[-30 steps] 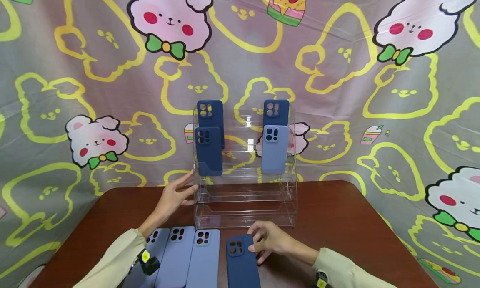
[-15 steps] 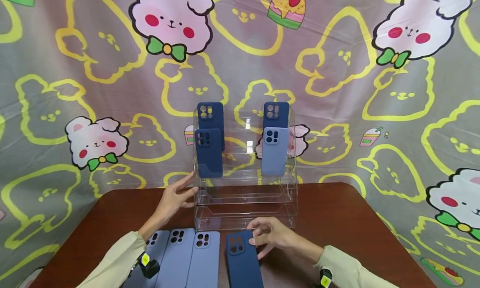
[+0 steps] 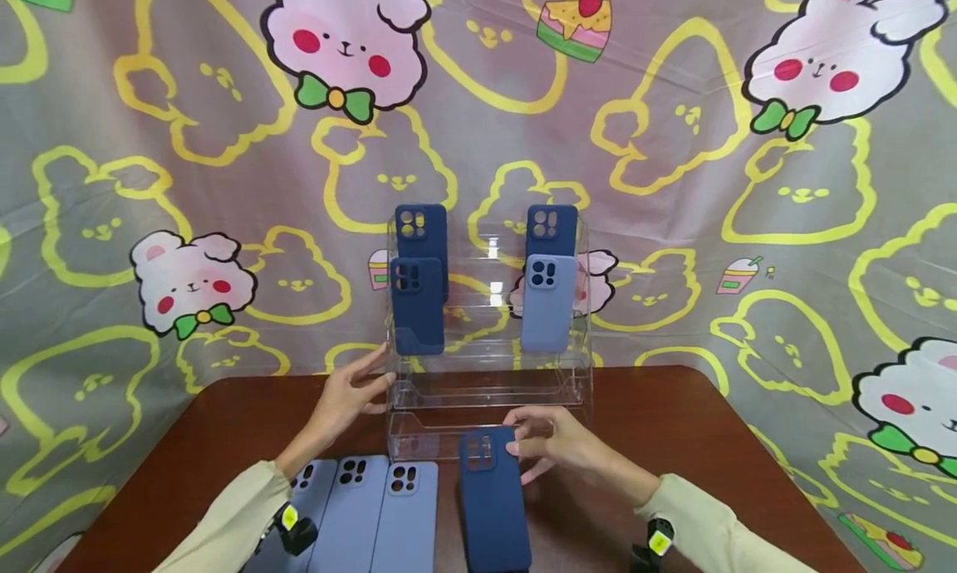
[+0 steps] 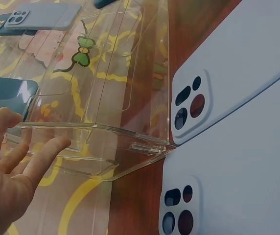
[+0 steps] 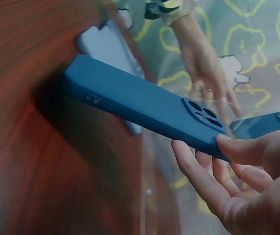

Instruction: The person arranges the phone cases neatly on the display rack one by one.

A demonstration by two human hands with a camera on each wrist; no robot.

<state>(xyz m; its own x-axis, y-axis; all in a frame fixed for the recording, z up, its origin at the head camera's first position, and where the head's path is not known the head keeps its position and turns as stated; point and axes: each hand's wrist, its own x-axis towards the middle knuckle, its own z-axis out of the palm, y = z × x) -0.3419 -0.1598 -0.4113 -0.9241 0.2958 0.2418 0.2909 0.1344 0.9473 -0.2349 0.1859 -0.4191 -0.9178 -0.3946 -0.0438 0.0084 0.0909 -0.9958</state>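
Case (image 3: pixel 497 506) (navy) is up off the table, in front of the rack's right-of-centre, camera-cutout end toward the rack and raised; in the head view that end overlaps the rack's front lip. Right hand (image 3: pixel 557 444) has it clamped: thumb on the back by the cutouts, fingers on the edge and underneath, at the right corner. Right wrist view shows a shadow on the wood below.

Left hand (image 3: pixel 351 394) is at the rack's left side, fingers apart and fairly straight, tips touching the clear wall, not closed round anything.

Rack (image 3: pixel 426 450) is clear, tiered, upright. Loaded: navy pair (image 3: pixel 417 307) at left, one in front of the other; at right, a light blue one (image 3: pixel 546 307) in front of another navy one (image 3: pixel 552 224).

Light blue row (image 3: pixel 407 523): three, side by side on the table (image 3: pixel 658 432), left of the held one. Printed cloth (image 3: pixel 486 133) behind.
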